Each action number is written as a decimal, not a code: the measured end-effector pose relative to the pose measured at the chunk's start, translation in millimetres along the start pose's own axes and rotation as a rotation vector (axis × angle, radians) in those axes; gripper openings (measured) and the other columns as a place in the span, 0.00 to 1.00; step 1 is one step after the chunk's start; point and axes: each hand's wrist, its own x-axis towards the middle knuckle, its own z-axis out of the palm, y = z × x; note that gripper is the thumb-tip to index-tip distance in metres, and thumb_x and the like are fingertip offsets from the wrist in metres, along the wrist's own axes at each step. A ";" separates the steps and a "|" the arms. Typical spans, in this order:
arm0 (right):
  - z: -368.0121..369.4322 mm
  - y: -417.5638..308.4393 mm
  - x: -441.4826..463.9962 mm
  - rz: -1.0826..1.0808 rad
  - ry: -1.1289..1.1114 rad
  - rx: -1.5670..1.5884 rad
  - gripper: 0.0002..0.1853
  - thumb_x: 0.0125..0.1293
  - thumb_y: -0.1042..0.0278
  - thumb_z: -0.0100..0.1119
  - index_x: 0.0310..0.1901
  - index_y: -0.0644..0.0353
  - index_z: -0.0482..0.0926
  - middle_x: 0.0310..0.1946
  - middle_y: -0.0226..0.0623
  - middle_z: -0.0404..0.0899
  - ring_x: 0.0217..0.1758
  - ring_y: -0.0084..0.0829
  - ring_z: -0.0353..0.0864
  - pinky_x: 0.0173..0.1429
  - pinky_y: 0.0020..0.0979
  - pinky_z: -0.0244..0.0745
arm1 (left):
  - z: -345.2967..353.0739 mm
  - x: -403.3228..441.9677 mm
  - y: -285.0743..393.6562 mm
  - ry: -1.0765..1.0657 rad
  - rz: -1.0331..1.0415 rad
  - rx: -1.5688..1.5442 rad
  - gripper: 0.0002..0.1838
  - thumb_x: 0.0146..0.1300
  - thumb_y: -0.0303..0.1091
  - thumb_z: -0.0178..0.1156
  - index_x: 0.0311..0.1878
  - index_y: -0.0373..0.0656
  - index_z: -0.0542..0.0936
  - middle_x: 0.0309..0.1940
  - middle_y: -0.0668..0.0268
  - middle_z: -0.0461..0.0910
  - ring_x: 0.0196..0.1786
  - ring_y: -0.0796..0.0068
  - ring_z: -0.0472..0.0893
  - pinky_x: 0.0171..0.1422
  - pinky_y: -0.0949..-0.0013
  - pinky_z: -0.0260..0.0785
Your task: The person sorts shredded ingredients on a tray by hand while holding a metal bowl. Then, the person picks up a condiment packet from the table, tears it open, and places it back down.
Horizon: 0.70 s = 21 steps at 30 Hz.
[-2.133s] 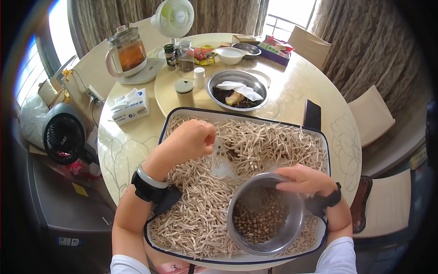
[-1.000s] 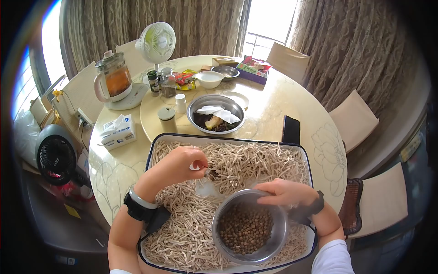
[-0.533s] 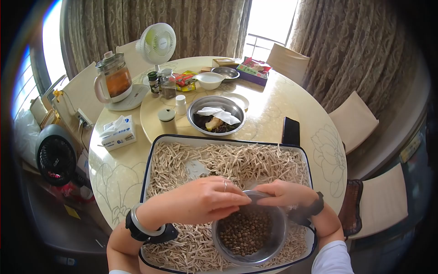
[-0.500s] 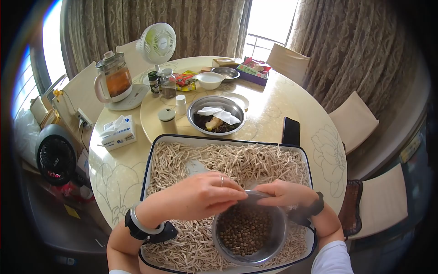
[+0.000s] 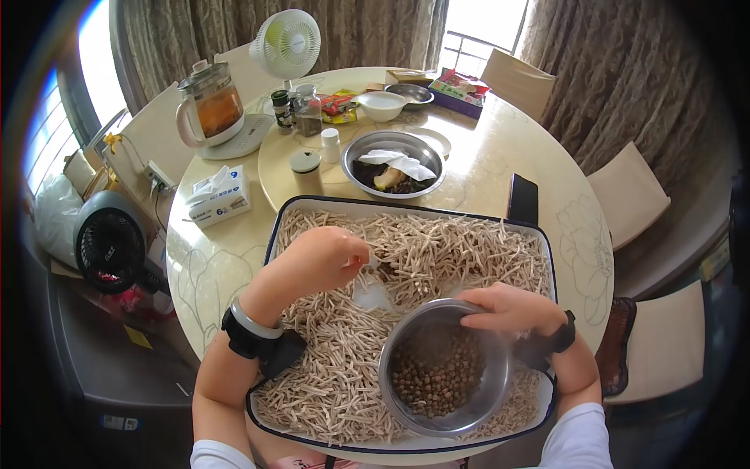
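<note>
My right hand (image 5: 512, 309) grips the upper right rim of a steel bowl (image 5: 504, 391), thumb over the edge. Small round brown pieces (image 5: 437, 375) lie in the lower part of this slightly tilted bowl. Underneath is a white tray with a dark blue rim (image 5: 555, 289), spread with thin, pale dried sticks (image 5: 336, 375). Over the tray's upper left, my left hand (image 5: 332, 256) is closed, its fingers curled and pointing right. A whitish bit shows by its fingertips; what they hold is unclear.
Behind the tray stand a steel bowl with dark food and white tissue (image 5: 394, 168), a lidded jar (image 5: 306, 173) and a phone (image 5: 523, 199). A tissue box (image 5: 220, 199), a glass kettle (image 5: 211, 105) and a fan (image 5: 287, 47) are further left. Chairs surround the round table.
My left hand has moved away from the bowl's rim, up and left over the sticks, and its fingers have curled. My right hand still holds the bowl. The whole view has shifted slightly.
</note>
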 end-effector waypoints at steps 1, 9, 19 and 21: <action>-0.1 0.5 0.0 0.006 -0.003 -0.013 0.20 0.71 0.61 0.57 0.60 0.63 0.75 0.39 0.45 0.82 0.39 0.36 0.83 0.45 0.34 0.76 | 0.2 0.1 0.7 0.001 0.017 -0.069 0.05 0.55 0.26 0.63 0.36 0.42 0.82 0.30 0.60 0.82 0.39 0.56 0.81 0.44 0.59 0.74; 1.8 6.5 -0.5 -0.050 0.012 0.006 0.20 0.71 0.61 0.57 0.59 0.63 0.74 0.39 0.44 0.83 0.39 0.34 0.82 0.45 0.34 0.76 | 4.3 3.8 1.4 -0.066 0.051 -0.095 0.04 0.55 0.27 0.64 0.35 0.41 0.81 0.31 0.61 0.81 0.38 0.59 0.82 0.44 0.61 0.74; -2.4 6.1 -1.3 -0.045 -0.002 -0.046 0.20 0.72 0.58 0.55 0.59 0.61 0.73 0.39 0.46 0.82 0.40 0.38 0.82 0.45 0.36 0.75 | 8.8 6.5 -1.7 -0.077 0.075 -0.164 0.06 0.54 0.27 0.66 0.34 0.41 0.79 0.30 0.63 0.80 0.35 0.62 0.81 0.42 0.63 0.74; -4.1 7.9 -0.1 -0.018 -0.076 -0.052 0.20 0.73 0.57 0.54 0.60 0.60 0.73 0.39 0.45 0.82 0.40 0.38 0.82 0.46 0.36 0.75 | 4.4 7.3 2.6 -0.106 0.066 -0.168 0.07 0.54 0.27 0.66 0.35 0.41 0.79 0.32 0.62 0.80 0.37 0.61 0.81 0.43 0.62 0.74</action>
